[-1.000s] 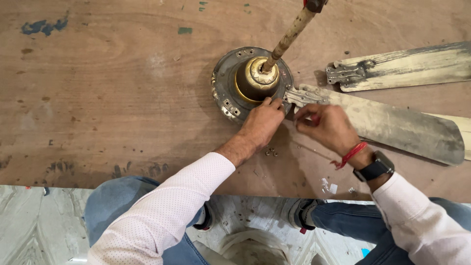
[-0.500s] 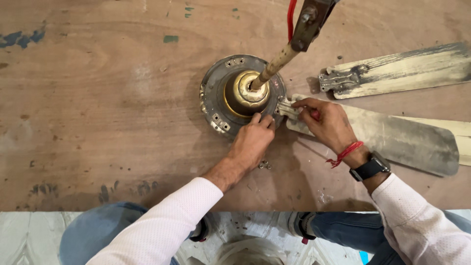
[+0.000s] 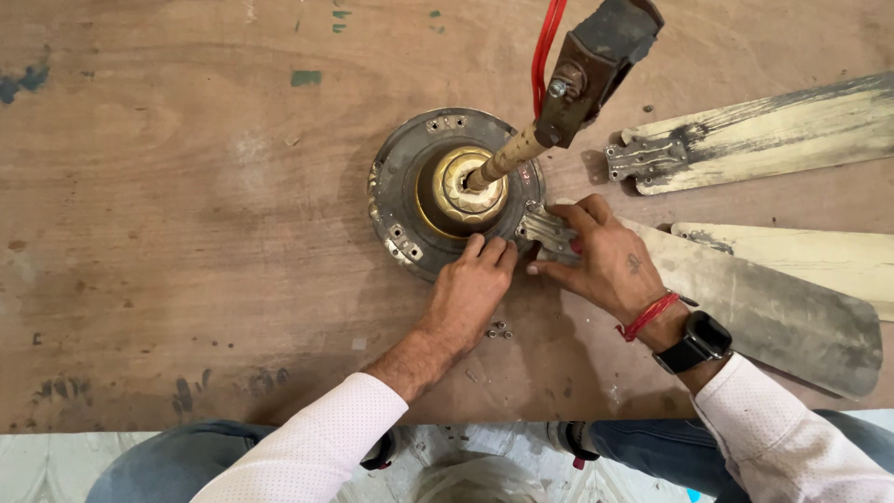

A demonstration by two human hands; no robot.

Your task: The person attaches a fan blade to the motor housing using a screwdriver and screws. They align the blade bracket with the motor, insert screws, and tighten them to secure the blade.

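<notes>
A round grey ceiling fan motor (image 3: pixel 405 200) with a brass cap and an upright rod lies on a brown wooden board (image 3: pixel 168 233). My left hand (image 3: pixel 470 293) rests on the motor's near rim, fingers bent over its edge. My right hand (image 3: pixel 605 265) presses the metal bracket (image 3: pixel 545 226) of a dirty grey fan blade (image 3: pixel 773 312) against the motor's right side. A red thread and a black watch sit on my right wrist.
Two more pale fan blades (image 3: pixel 773 135) (image 3: pixel 819 256) lie to the right on the board. A few small screws (image 3: pixel 498 329) lie just below my left hand. A red wire (image 3: pixel 548 37) runs up from the rod's top. My knees are at the board's near edge.
The view has shifted so the motor sits more central. My left hand has slid along the motor's near rim; my right hand still holds the blade bracket at the motor.
</notes>
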